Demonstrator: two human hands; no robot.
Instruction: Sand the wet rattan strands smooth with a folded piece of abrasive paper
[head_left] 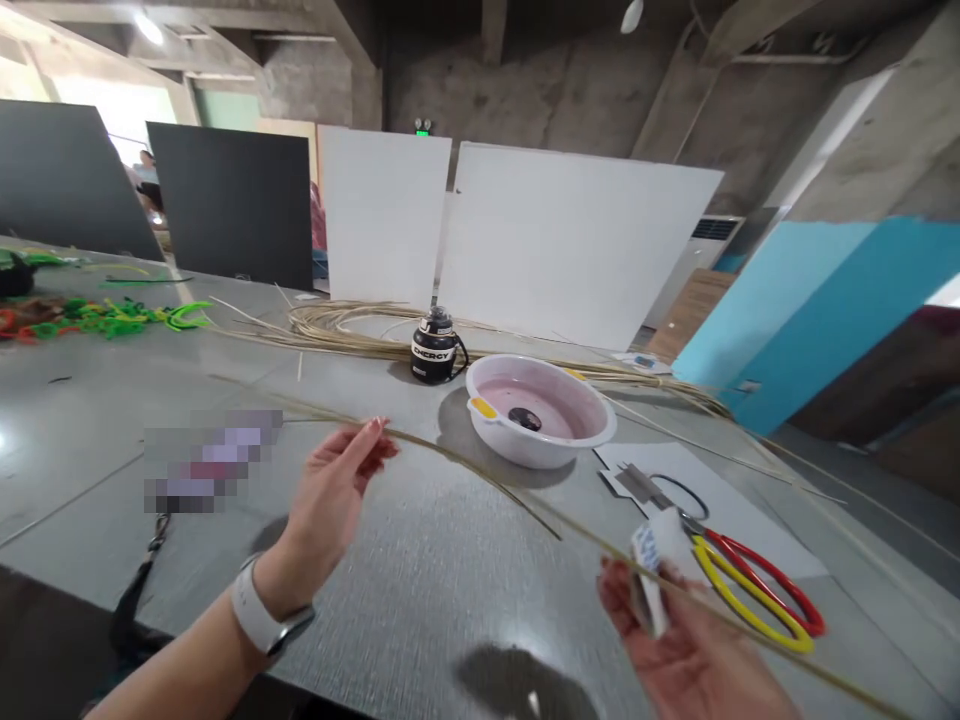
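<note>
A long thin rattan strand (480,465) runs across the grey table (420,580) between both hands. My left hand (334,495) pinches it near its left part, fingers closed on it, a white watch on the wrist. My right hand (682,645), low at the right, holds a small white folded pad (654,560) around the strand, fingers curled about both.
A white basin (540,410) with a dark object in pinkish water stands behind the strand. A black jar (435,348) and a coil of rattan (337,325) lie further back. Scissors (739,570) with red and yellow handles rest on white paper. Green pipe cleaners (112,318) lie far left.
</note>
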